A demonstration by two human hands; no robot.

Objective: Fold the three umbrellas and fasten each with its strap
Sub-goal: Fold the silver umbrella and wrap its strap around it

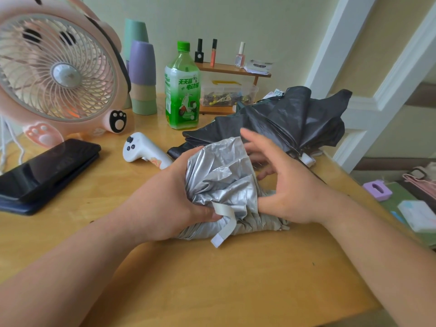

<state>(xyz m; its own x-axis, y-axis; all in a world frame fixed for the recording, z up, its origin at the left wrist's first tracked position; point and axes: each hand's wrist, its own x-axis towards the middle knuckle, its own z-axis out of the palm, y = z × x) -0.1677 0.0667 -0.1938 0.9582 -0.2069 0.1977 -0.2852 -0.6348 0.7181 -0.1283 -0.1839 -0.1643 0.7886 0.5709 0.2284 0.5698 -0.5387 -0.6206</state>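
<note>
At the near middle of the wooden desk [212, 279], a left hand [169, 197] grips the bunched silver umbrella [221, 175] while the right hand [290, 185], fingers spread, rests against its right side; pleats likely need smoothing tight before the dangling strap [224, 223] wraps round.

A single head-worn wide-angle view looks forward and down — close over the bench [236, 291], wall [259, 24] at 12 o'clock; the tilt at 3 o'clock is probably lens distortion.
</note>
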